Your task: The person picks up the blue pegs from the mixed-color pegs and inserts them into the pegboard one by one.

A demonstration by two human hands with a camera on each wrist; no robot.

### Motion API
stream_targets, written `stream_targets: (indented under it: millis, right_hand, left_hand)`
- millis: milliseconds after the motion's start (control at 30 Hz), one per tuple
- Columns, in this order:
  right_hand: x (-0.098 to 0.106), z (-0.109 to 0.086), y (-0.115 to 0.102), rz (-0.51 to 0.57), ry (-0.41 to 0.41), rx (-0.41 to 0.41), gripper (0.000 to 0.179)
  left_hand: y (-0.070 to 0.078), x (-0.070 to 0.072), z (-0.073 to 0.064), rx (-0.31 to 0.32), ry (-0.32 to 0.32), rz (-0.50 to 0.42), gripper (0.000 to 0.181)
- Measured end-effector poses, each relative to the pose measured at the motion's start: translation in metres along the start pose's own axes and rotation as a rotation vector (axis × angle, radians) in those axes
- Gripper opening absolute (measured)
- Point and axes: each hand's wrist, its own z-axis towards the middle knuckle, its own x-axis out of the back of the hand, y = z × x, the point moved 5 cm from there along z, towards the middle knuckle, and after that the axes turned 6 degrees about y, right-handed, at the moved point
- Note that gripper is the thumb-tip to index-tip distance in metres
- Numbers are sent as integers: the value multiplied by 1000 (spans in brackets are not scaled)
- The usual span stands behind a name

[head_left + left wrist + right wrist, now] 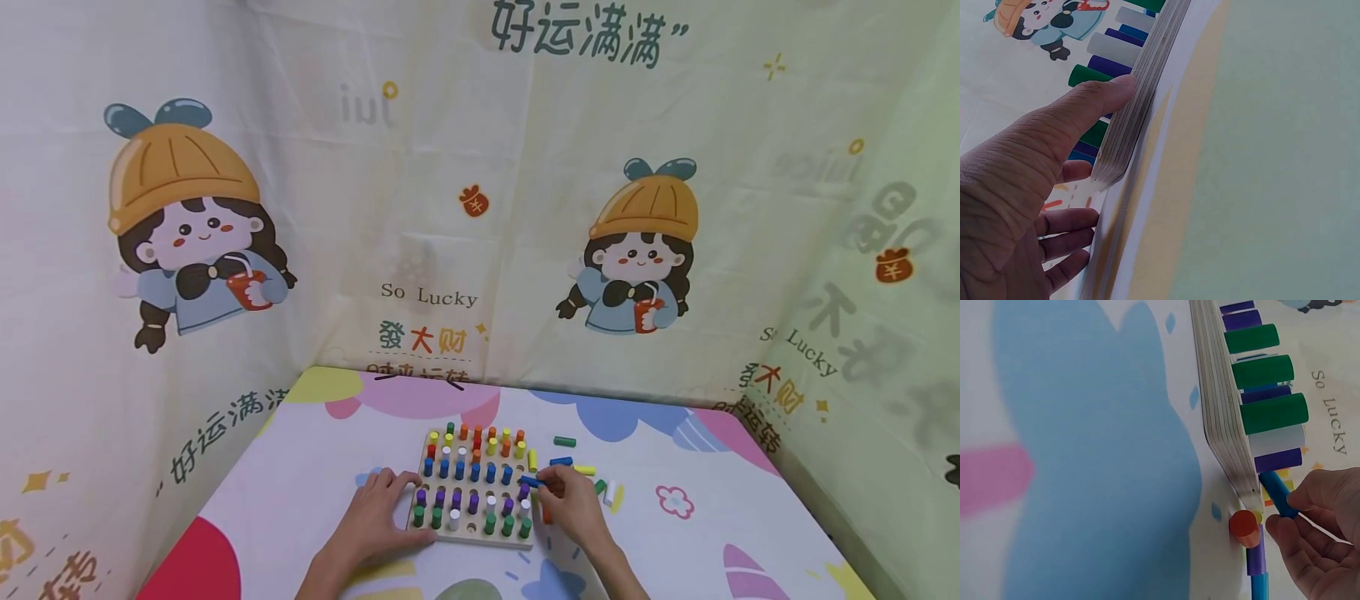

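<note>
A wooden pegboard (480, 541) lies on the table, set with rows of coloured pegs: green and white at the front, then purple, blue, and mixed red, orange and yellow further back. My left hand (375, 512) grips the board's front left corner. In the left wrist view its thumb lies against the layered front edge (1147, 81), the index finger round by the corner. My right hand (576, 504) pinches a blue peg (531, 482) between thumb and fingers at the board's right edge. That peg (1277, 494) is tilted, its far end right at the board beside a purple peg (1279, 460).
Loose pegs lie right of the board: a green one (565, 442), a blue one (561, 461), a yellow one (584, 470) and a white one (610, 493). An orange peg (1245, 527) is close to the board's right side. Printed cloth walls (517, 250) enclose the table.
</note>
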Motion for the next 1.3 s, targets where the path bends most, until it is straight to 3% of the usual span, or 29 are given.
stream_targets:
  millis: [733,1300]
  right_hand:
    - [-3,8,-17,6,40,86,18]
    - [-4,6,-17,12,33,85,17]
  left_hand:
    - [-1,-1,1,29,-6,-12,80]
    - [0,1,0,7,6,-5,80]
